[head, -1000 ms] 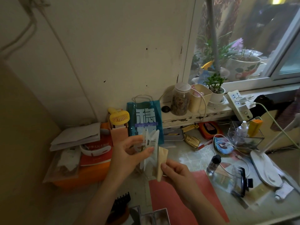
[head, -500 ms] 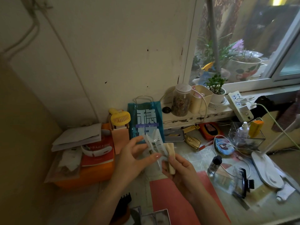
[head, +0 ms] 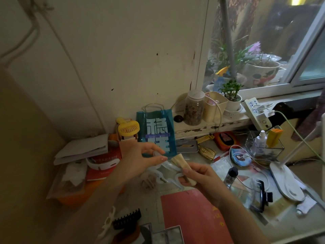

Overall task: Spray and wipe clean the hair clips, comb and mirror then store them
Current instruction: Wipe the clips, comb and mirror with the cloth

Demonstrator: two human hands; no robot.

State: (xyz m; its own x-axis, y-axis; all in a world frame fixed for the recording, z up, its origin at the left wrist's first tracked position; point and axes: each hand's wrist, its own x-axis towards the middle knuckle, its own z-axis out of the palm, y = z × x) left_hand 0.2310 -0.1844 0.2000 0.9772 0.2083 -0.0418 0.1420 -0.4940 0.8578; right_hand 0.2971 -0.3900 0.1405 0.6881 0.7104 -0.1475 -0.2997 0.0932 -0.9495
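Note:
A clear plastic claw hair clip is held above the desk, lying tilted on its side. My left hand pinches its upper end between thumb and fingers. My right hand grips a folded beige cloth pressed against the clip, and its lower fingers touch the clip's other end. A black claw clip lies on the desk to the right. A small dark spray bottle stands just right of my right hand. A black comb sits in a holder at the bottom, beside a white clip.
A red mat lies under my right forearm, with a clear compartment box at its near edge. A teal bag, a yellow fan and stacked papers stand behind. A white lamp base and cables crowd the right.
The clip went from upright to lying tilted and lower. The cloth has slid along it, and both hands have dropped slightly toward the desk.

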